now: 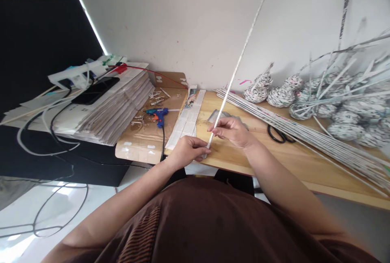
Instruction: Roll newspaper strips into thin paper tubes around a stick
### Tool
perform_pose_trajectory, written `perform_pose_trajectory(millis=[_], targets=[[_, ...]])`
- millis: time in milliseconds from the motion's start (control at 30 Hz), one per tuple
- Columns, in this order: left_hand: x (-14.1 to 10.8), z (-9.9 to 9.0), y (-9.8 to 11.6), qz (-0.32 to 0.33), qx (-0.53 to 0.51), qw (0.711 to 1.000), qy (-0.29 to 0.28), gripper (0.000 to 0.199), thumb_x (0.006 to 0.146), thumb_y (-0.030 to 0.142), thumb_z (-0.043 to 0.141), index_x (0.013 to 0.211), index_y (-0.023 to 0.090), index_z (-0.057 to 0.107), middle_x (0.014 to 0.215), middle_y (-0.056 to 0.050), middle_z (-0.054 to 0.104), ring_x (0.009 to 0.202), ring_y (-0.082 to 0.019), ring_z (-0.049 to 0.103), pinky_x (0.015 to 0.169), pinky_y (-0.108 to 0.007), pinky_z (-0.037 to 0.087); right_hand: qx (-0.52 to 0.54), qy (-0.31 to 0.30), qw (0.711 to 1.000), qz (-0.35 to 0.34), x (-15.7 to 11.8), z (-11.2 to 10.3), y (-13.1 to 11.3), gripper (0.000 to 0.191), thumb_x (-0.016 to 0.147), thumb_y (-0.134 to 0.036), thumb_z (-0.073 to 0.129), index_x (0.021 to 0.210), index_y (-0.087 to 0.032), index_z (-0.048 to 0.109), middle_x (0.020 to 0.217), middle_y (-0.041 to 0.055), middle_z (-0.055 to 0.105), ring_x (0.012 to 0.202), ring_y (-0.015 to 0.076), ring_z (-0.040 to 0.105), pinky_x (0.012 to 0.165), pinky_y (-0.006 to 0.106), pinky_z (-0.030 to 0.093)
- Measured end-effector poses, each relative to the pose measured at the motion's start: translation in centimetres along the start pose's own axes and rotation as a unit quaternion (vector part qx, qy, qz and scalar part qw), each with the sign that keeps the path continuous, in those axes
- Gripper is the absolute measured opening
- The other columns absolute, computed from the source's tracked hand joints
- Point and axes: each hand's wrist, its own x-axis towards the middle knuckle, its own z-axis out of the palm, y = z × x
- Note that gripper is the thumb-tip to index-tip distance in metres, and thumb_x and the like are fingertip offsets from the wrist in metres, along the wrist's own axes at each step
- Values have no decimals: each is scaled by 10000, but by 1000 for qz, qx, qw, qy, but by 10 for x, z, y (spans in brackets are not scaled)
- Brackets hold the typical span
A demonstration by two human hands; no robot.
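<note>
1. White paper rod [240,56]: one, long and slim; held between both hands, above the table's near edge. Long axis slanting up from the lower end, away from the body and to the right; upper end beyond the top of the view.
2. Left hand [189,149]: at the rod's lower end, thumb and fingers pinching there; nearest to that end.
3. Right hand [233,132]: just higher along the same rod, thumb against fingertips, pinching it; remaining fingers loosely curled. Firmness of either grip: cannot tell.
4. Wooden table [231,162]: light-grained, set against a pale wall [183,23].
5. Newspaper strips [184,127]: flat, just beyond the left hand.
6. Grey patterned item: partly hidden behind the right hand; kind unclear.
7. Bundle of paper rods [292,129]: laid diagonally, right of both hands; black loops [271,136], apparently scissor handles, beside it.
8. Woven paper forms [256,89]: clustered at far right, loose ends sticking up.
9. Blue glue gun [160,117]: on cardboard [131,150], left of the strips, among paper scraps.
10. Paper stack [118,106]: at left, bearing a dark phone [96,90] and cables.
</note>
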Motion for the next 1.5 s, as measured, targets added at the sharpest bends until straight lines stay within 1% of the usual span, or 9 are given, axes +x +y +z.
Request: perform_pose_trajectory(millis=[133, 267, 467, 633, 800, 933, 1100, 1367, 1500], targets=[[0, -1, 0, 9, -5, 1000, 3, 271, 672, 331, 773, 868, 145, 749, 764, -41, 719, 649, -130, 652, 634, -271, 596, 33, 62, 997, -26, 1, 1, 0, 252, 653, -331, 825, 675, -173, 631, 619, -33, 532, 540, 72, 428, 472, 215, 318], [1, -2, 0, 12, -6, 1000, 11, 279, 669, 334, 777, 866, 138, 745, 758, -46, 717, 650, -130, 652, 631, -267, 592, 11, -4, 1000, -1, 0, 1, 0, 240, 735, -370, 760, 877, -184, 703, 680, -9, 587, 547, 77, 448, 462, 218, 308], [0, -3, 0, 15, 3, 1000, 14, 292, 670, 337, 773, 879, 135, 746, 759, -51, 713, 634, -131, 642, 634, -282, 592, -12, 49, 999, -12, 2, -2, 7, 246, 642, -328, 833, 634, -161, 653, 591, -24, 560, 541, 76, 457, 491, 219, 345], [0, -4, 1, 23, 14, 1000, 15, 290, 676, 352, 761, 867, 134, 747, 764, -54, 710, 648, -137, 640, 635, -279, 587, -7, -28, 999, 19, -1, 0, 0, 273, 735, -370, 761, 932, -183, 732, 615, -10, 589, 534, 85, 478, 452, 210, 336], [-1, -6, 0, 31, 31, 999, 12, 287, 701, 355, 732, 900, 149, 752, 784, -58, 719, 645, -136, 644, 632, -261, 571, -18, 33, 999, -14, -2, 3, -3, 228, 658, -356, 815, 725, -170, 701, 637, 2, 619, 551, 98, 526, 485, 223, 409], [-2, -9, 4, 43, 46, 998, -2, 249, 733, 337, 694, 891, 153, 750, 787, -59, 722, 660, -139, 651, 634, -252, 559, -36, -32, 999, 15, -2, 2, 2, 329, 679, -336, 805, 951, -186, 696, 738, 18, 663, 644, 130, 602, 554, 243, 465], [-3, -10, 8, 69, 67, 995, 9, 213, 773, 333, 645, 863, 152, 715, 777, -56, 714, 653, -131, 646, 632, -245, 541, -129, -81, 987, 42, -4, 7, 13, 291, 700, -341, 793, 857, -173, 614, 735, 7, 644, 677, 133, 600, 591, 240, 456], [-5, -11, 14, 145, 119, 980, 69, 368, 734, 268, 695, 1063, 221, 538, 711, 6, 724, 609, -131, 649, 613, -222, 496, -149, -4, 989, 2, -6, 25, 18, 286, 772, -381, 723, 904, -193, 553, 749, -3, 599, 642, 126, 574, 585, 252, 452], [-4, -18, 17, 191, 156, 966, 79, 270, 778, 279, 658, 1039, 221, 621, 757, -1, 733, 669, -131, 664, 634, -205, 485, -198, 112, 974, -22, -14, 30, 12, 234, 772, -367, 712, 816, -183, 575, 655, -14, 563, 548, 107, 505, 506, 237, 395]])
